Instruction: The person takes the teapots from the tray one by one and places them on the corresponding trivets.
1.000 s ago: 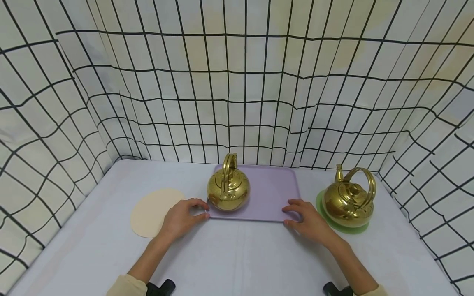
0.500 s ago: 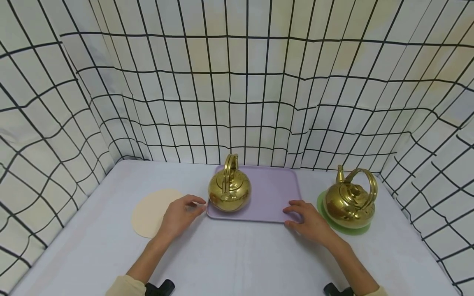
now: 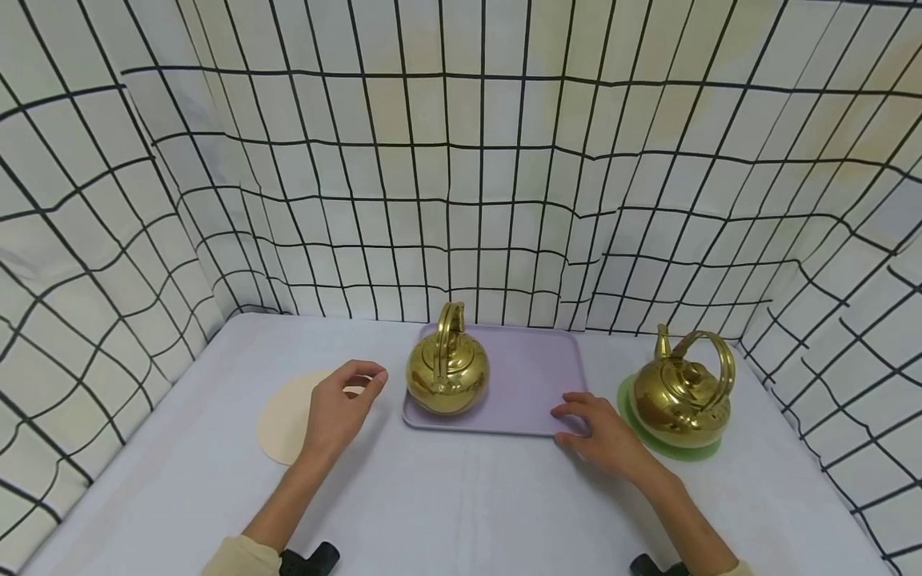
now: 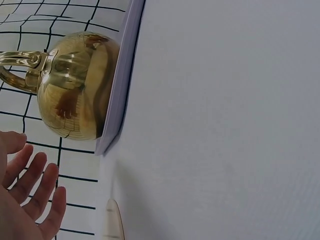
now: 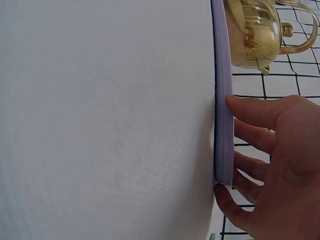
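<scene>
In the head view my left hand [image 3: 340, 408] is raised over the cream round mat [image 3: 277, 424], to the left of the lilac tray [image 3: 533, 376]. Its fingers are loosely bent, apart from the tray, and it holds nothing. One brass kettle [image 3: 448, 372] stands upright on the tray's left part, its arched handle on top. At the tray's front right corner my right hand [image 3: 608, 432] holds the rim. In the right wrist view its thumb [image 5: 255, 111] touches the front rim, while several fingers lie behind it and the little finger meets the corner.
A second brass kettle [image 3: 680, 396] stands on a green round mat [image 3: 673, 450] at the right, close to my right hand. White cloth covers the table [image 3: 461, 496]. White walls with a black grid [image 3: 461, 176] enclose its back and sides.
My left hand has left the tray's front left corner, moving left and up over the cream mat. The right hand stays at its corner. Tray and kettles look unmoved.
</scene>
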### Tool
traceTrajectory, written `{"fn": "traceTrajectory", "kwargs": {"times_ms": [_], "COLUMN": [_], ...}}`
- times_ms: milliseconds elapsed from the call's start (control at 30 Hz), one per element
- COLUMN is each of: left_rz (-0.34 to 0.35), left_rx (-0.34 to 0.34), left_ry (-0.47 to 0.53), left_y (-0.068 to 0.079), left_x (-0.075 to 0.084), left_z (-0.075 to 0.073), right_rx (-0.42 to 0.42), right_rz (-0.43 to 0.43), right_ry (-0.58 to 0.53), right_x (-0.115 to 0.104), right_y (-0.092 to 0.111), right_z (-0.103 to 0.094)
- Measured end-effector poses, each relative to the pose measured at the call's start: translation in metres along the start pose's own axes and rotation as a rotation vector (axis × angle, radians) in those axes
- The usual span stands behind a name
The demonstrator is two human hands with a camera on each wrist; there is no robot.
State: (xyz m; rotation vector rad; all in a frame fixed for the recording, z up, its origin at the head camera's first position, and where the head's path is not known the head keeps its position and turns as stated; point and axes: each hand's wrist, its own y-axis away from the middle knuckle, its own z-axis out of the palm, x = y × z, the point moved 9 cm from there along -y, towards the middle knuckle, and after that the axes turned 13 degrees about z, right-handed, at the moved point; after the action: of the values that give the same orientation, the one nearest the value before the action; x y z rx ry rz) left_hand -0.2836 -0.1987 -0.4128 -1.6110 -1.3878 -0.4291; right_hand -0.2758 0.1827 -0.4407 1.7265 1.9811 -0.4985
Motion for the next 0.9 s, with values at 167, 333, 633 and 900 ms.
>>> {"fn": "traceTrajectory", "kwargs": {"times_ms": [167,333,633,900], "left_rz": [0.020,0.061,0.101,0.103], "left_rx": [0.048,0.049,0.036,0.020], "left_ry": [0.036,0.104,0.205,0.298], "left_y": [-0.002,-0.003,-0.007,-0.008], "left_x": [0.008,0.018,0.036,0.043], "left_z": [-0.004,-0.004,-0.001,0.004], "right_rx": [0.008,0.009,0.021,0.017], "right_rz": [-0.002,-0.004,-0.032,-0.033], "right_ry": [-0.006,-0.007,-0.009,-0.009], "right_x": [0.002,0.003,0.000,0.000], "right_y": [-0.001,-0.001,0.000,0.001], "right_z": [0.000,0.000,-0.001,0.000]}}
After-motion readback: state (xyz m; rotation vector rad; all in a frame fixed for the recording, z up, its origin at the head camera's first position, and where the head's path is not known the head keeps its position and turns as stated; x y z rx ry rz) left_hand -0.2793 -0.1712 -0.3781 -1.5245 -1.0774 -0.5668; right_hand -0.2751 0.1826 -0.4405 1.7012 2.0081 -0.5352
